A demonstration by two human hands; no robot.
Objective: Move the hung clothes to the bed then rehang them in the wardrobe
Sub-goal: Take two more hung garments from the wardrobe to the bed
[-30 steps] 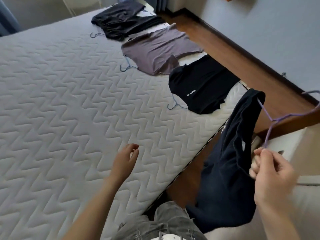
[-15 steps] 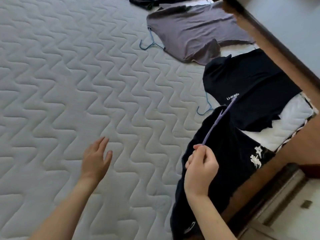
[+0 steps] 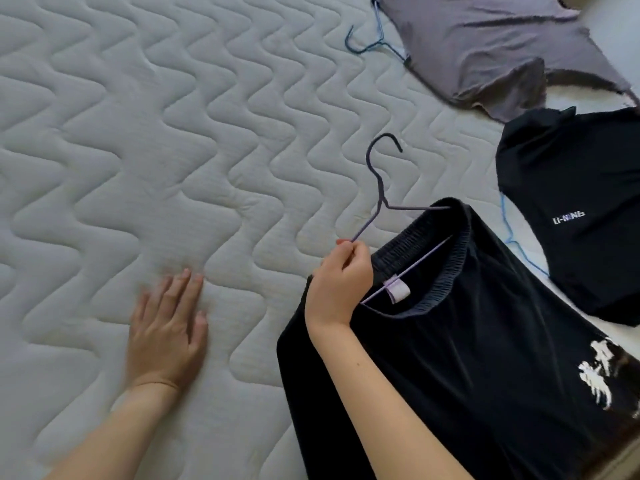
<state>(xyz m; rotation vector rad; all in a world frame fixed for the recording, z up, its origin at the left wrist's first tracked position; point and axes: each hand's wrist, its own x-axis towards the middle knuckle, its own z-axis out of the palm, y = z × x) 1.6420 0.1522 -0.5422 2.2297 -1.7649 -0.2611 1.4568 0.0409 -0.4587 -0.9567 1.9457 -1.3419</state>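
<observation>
A black garment (image 3: 485, 368) with an elastic waistband and a white print lies on the quilted white mattress (image 3: 173, 133), still on its purple hanger (image 3: 379, 195). My right hand (image 3: 341, 282) pinches the hanger's shoulder wire just below the hook. My left hand (image 3: 166, 330) rests flat on the mattress, fingers apart, to the left of the garment. A black T-shirt (image 3: 581, 209) with white lettering lies to the right on a blue hanger (image 3: 510, 237). A grey T-shirt (image 3: 485, 46) on another blue hanger (image 3: 374, 43) lies at the top.
The mattress stretches bare to the left and top left. Its right edge shows at the lower right corner, under the black garment's printed end.
The black garment has come down from hanging beside the bed to lying on the mattress. My left hand has dropped flat onto the mattress. The view has moved closer.
</observation>
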